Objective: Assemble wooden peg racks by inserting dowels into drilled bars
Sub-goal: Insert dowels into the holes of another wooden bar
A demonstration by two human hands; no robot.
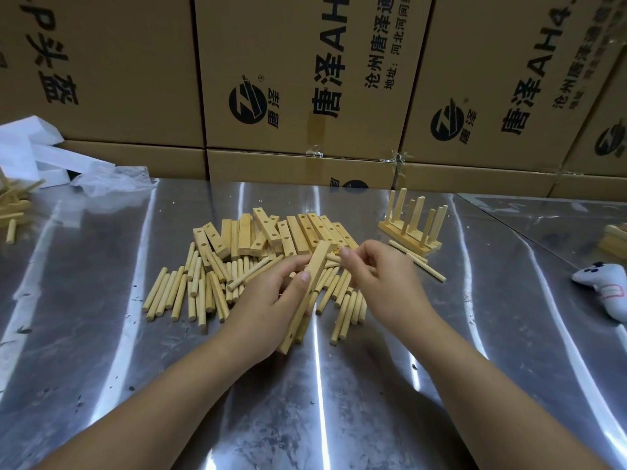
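My left hand [271,301] grips a drilled wooden bar [314,276], holding it tilted above the steel table [339,401]. My right hand [380,279] hovers just right of the bar's upper end, its fingertips pinching a short dowel [334,257] that is mostly hidden. Loose dowels [190,293] lie scattered under and to the left of both hands. Behind them sits a pile of drilled bars [271,232]. Finished racks [412,228] with upright pegs stand stacked at the right.
Cardboard boxes [305,79] form a wall along the table's far edge. White foam pieces [37,154] and clear plastic lie at the back left, beside more dowels [12,208]. A grey plush toy [607,290] rests at the right edge.
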